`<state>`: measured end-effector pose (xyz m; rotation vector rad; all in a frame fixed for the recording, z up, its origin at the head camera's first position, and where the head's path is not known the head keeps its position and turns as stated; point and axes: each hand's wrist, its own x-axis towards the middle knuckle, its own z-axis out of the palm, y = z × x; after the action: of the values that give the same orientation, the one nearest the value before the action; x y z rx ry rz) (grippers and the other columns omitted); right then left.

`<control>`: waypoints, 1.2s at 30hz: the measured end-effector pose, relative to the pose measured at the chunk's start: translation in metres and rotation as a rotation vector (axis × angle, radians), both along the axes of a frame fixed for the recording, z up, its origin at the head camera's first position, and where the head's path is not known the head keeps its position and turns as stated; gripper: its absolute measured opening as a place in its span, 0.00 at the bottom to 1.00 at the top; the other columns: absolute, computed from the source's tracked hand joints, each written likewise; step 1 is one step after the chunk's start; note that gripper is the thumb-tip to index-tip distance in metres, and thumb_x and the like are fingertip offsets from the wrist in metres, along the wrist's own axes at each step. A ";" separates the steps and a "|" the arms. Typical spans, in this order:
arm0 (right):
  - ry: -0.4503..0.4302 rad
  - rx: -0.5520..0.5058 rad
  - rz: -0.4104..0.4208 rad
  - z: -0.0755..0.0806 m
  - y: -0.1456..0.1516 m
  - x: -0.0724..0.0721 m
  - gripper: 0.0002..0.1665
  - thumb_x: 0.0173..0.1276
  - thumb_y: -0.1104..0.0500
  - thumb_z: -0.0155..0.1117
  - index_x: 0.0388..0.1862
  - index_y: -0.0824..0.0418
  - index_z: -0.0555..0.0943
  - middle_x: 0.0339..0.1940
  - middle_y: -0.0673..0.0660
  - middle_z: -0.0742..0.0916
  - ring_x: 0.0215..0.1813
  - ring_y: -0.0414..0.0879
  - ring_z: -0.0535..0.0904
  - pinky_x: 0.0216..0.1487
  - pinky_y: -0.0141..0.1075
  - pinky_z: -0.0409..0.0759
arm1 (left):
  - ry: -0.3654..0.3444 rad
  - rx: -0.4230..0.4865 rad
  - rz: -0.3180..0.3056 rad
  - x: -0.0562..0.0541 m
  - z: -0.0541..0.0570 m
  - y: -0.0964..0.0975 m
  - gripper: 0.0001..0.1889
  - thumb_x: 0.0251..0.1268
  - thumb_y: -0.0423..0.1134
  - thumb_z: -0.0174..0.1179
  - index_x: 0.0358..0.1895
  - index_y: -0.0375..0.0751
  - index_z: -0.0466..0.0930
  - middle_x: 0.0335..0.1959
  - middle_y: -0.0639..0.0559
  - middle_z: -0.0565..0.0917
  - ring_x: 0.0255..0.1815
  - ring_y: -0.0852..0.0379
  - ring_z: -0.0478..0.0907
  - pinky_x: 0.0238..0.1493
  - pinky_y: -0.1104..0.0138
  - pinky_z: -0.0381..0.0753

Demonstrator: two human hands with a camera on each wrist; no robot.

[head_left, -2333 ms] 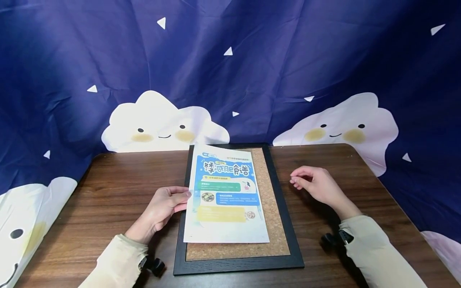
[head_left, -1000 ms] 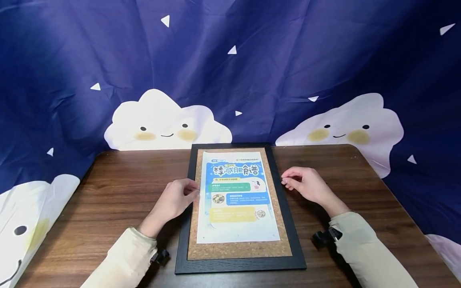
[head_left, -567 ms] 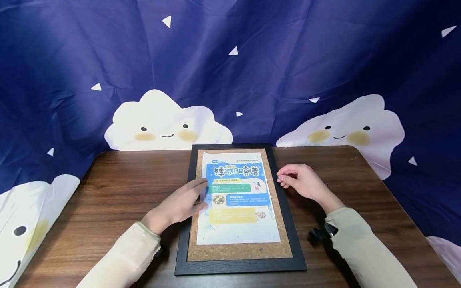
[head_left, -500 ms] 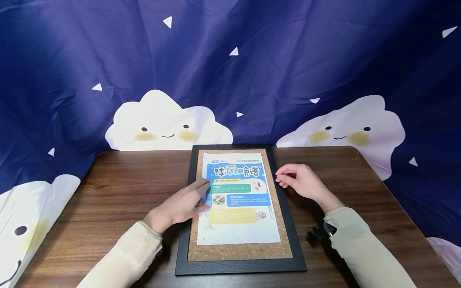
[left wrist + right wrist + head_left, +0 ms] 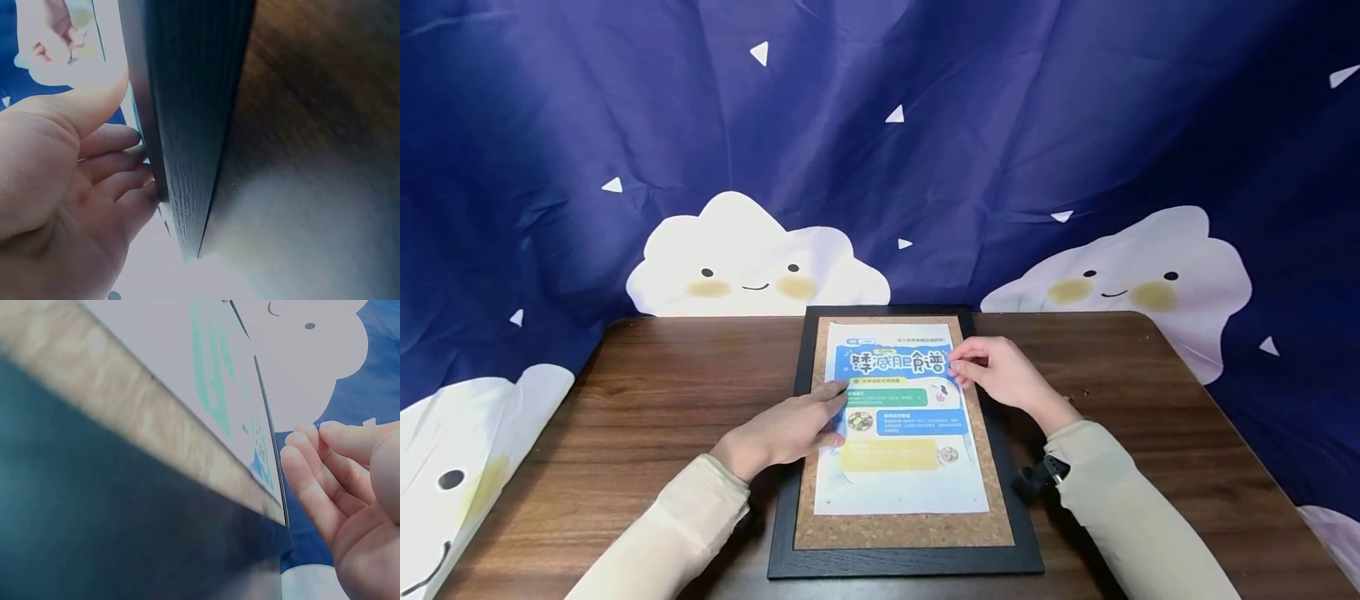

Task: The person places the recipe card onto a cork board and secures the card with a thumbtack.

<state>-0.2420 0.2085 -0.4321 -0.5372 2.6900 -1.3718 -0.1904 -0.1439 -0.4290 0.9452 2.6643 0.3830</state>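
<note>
A printed poster sheet (image 5: 895, 492) with Chinese lettering lies flat on a cork board (image 5: 917, 531) in a black frame (image 5: 906, 563). My left hand (image 5: 786, 425) reaches over the frame's left side, its extended fingers resting on the sheet's left edge. My right hand (image 5: 1003, 375) is over the upper right edge of the sheet, thumb and fingertips together. In the right wrist view, a tiny blue pin (image 5: 320, 424) shows between the right thumb and forefinger; most of it is hidden.
The framed board lies on a dark wooden table (image 5: 685, 375). A few tiny specks (image 5: 1085, 392) lie on the table right of the frame. Behind the table hangs a dark blue cloth (image 5: 820, 125) with smiling clouds. A wrist camera (image 5: 1037, 477) overhangs the frame's right side.
The left hand has slid the sheet right, laid it on the cork, let go and set straighter fingers on it. The right hand has moved left, from the table to the sheet's upper right edge.
</note>
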 end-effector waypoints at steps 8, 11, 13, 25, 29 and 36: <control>-0.022 0.016 0.041 0.005 -0.028 -0.011 0.09 0.78 0.69 0.68 0.52 0.72 0.88 0.42 0.62 0.94 0.37 0.48 0.89 0.44 0.36 0.90 | 0.004 -0.023 0.002 -0.003 0.001 0.001 0.38 0.80 0.50 0.64 0.82 0.30 0.65 0.88 0.37 0.59 0.88 0.39 0.60 0.80 0.49 0.72; -0.039 0.018 0.049 0.008 -0.040 -0.014 0.10 0.78 0.68 0.68 0.53 0.71 0.88 0.43 0.62 0.94 0.38 0.47 0.90 0.46 0.38 0.91 | 0.007 -0.029 -0.001 -0.003 0.001 0.001 0.38 0.80 0.50 0.64 0.82 0.30 0.66 0.88 0.37 0.59 0.88 0.39 0.61 0.80 0.49 0.73; -0.056 0.002 0.048 0.009 -0.047 -0.017 0.11 0.78 0.68 0.67 0.54 0.71 0.87 0.44 0.63 0.94 0.39 0.48 0.90 0.47 0.39 0.92 | 0.010 -0.035 -0.003 -0.003 0.002 0.002 0.38 0.79 0.50 0.65 0.81 0.30 0.66 0.88 0.37 0.60 0.87 0.39 0.61 0.80 0.49 0.73; -0.139 -0.105 0.048 0.004 -0.089 -0.036 0.09 0.81 0.68 0.64 0.53 0.72 0.86 0.43 0.65 0.93 0.38 0.46 0.91 0.46 0.39 0.93 | 0.027 -0.017 -0.018 -0.006 0.000 0.000 0.37 0.77 0.48 0.68 0.79 0.29 0.70 0.86 0.35 0.63 0.86 0.38 0.65 0.80 0.49 0.74; -0.159 -0.136 0.062 0.003 -0.104 -0.041 0.10 0.81 0.69 0.63 0.54 0.75 0.85 0.43 0.67 0.93 0.39 0.49 0.92 0.46 0.38 0.93 | 0.034 -0.010 -0.028 -0.007 -0.001 0.000 0.37 0.77 0.48 0.67 0.79 0.29 0.70 0.86 0.34 0.63 0.85 0.38 0.65 0.80 0.48 0.74; -0.170 -0.161 0.079 -0.005 -0.128 -0.050 0.09 0.81 0.71 0.62 0.53 0.77 0.83 0.42 0.70 0.93 0.38 0.49 0.92 0.44 0.38 0.93 | 0.024 0.000 -0.022 -0.005 0.000 -0.001 0.36 0.78 0.48 0.67 0.79 0.29 0.70 0.86 0.34 0.64 0.86 0.38 0.64 0.80 0.48 0.72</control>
<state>-0.2916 0.0802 -0.4376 -0.5079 2.4145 -1.5451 -0.1954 -0.1447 -0.4293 0.9849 2.6732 0.3688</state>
